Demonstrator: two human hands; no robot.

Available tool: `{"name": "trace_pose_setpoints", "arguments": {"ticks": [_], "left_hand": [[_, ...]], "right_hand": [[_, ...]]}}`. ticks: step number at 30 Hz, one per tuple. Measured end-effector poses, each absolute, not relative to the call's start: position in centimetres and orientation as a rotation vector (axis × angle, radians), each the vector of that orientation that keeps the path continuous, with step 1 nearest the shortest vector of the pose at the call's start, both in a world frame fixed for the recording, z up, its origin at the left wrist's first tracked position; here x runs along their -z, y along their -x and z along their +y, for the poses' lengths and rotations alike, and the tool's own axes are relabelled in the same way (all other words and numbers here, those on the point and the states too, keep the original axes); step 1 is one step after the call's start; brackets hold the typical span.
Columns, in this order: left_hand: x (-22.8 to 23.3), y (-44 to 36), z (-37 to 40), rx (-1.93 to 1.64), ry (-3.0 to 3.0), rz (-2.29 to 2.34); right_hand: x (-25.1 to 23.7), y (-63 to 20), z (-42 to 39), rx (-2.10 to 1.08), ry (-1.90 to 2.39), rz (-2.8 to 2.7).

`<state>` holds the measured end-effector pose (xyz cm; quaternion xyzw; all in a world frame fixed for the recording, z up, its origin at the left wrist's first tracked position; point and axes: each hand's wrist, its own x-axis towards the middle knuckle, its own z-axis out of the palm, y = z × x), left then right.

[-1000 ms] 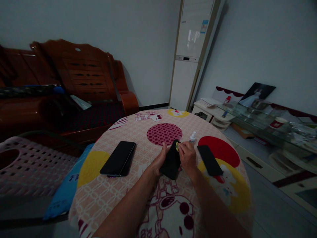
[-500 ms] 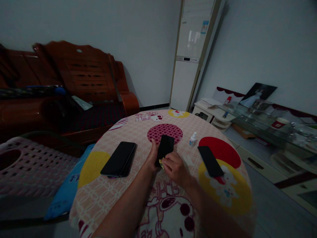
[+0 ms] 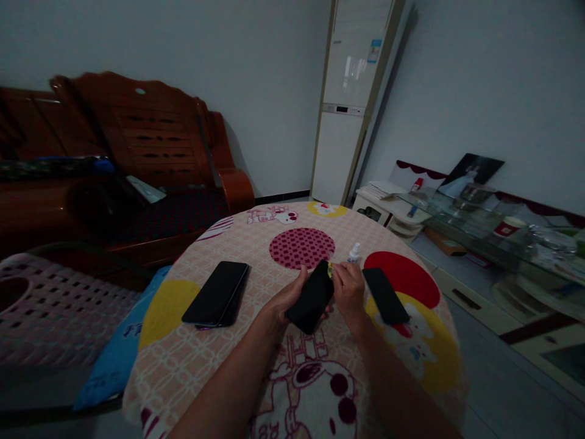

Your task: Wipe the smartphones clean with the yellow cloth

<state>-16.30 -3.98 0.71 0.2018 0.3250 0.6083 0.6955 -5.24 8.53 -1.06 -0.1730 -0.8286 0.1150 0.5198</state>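
We hold the slim black glass-fronted phone (image 3: 311, 297) just above the round table under its pink cartoon-printed cloth (image 3: 256, 372); our left hand (image 3: 287, 299) cradles it from below and along its left edge, fingers curled shut around the body, thumb lying on the near-left rim; our right hand (image 3: 350, 291) pinches a small yellow-green scrap of cloth or sticker (image 3: 329, 270) against the phone's far corner, fingertips pressed together on it. What the scrap is exactly we cannot tell; it is too small.

The risks, as we judge them: the phone sits tilted in a one-handed cradle, so a hard push from the right fingers at the far corner could lever it out of the left palm and onto the table; the small white dropper bottle with a blue label (image 3: 353, 253) stands just beyond our right knuckles, and a wide stroke could tip it over; a second flat black phone (image 3: 386, 296) lies just beside our right wrist, near enough for a sleeve-less forearm to nudge it toward the table's edge; the third black phone (image 3: 216, 292) lies well apart on the left and looks safe.
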Motion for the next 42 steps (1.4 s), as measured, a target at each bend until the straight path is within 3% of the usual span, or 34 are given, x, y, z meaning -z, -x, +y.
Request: {"name": "trace_pose_setpoints", "arguments": {"ticks": [15,34,42], "left_hand": [[-0.8,16.5,-4.7,-1.266,-0.604,0.878],[-0.1,17.1,-4.2,-1.421,-0.58,0.917],[-0.4,15.8,-3.2,-1.603,-0.53,1.041]], "right_hand": [[0.2,4.8,9.3,-0.764,0.368,-2.034],[1.9,5.2,8.8,-1.131,0.85,-1.715],[2.5,6.0,7.8,-1.168,0.835,-1.619]]}}
